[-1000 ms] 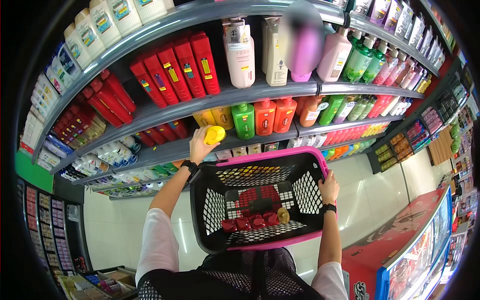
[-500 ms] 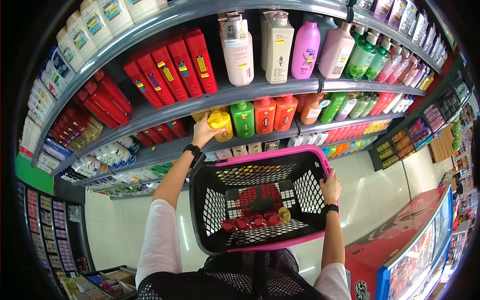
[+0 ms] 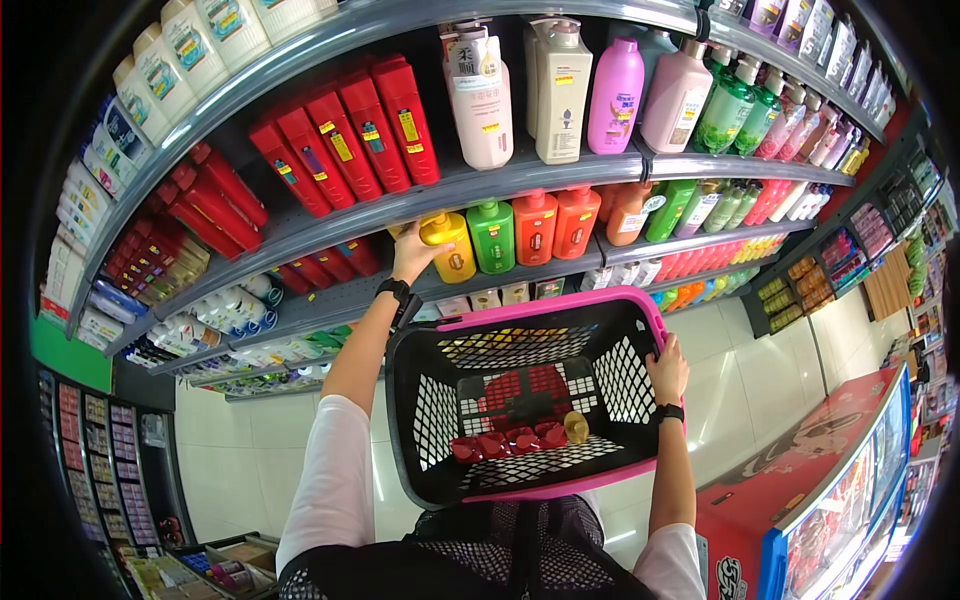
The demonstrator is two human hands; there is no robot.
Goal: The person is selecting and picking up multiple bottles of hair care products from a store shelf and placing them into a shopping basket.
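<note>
A yellow pump bottle (image 3: 455, 255) stands upright on the middle shelf, beside a green bottle (image 3: 491, 240). My left hand (image 3: 414, 255) is at its left side, thumb across the front and fingers mostly hidden behind. My right hand (image 3: 668, 372) is wrapped round the pink rim of a black shopping basket (image 3: 420, 350) held before my body. Several red-capped bottles (image 3: 508, 442) and one item with a gold top (image 3: 576, 427) are in the basket.
Two orange bottles (image 3: 534, 230) continue the row rightward. Red bottles (image 3: 345, 145) and a white pump bottle (image 3: 485, 110) stand on the shelf above, whose grey edge (image 3: 540, 178) overhangs my left hand. A red cabinet (image 3: 750, 480) is at lower right.
The yellow bottle has gone from leaning out at the shelf's front to upright in line with the green one, my left hand moving with it. My right hand keeps its hold on the basket.
</note>
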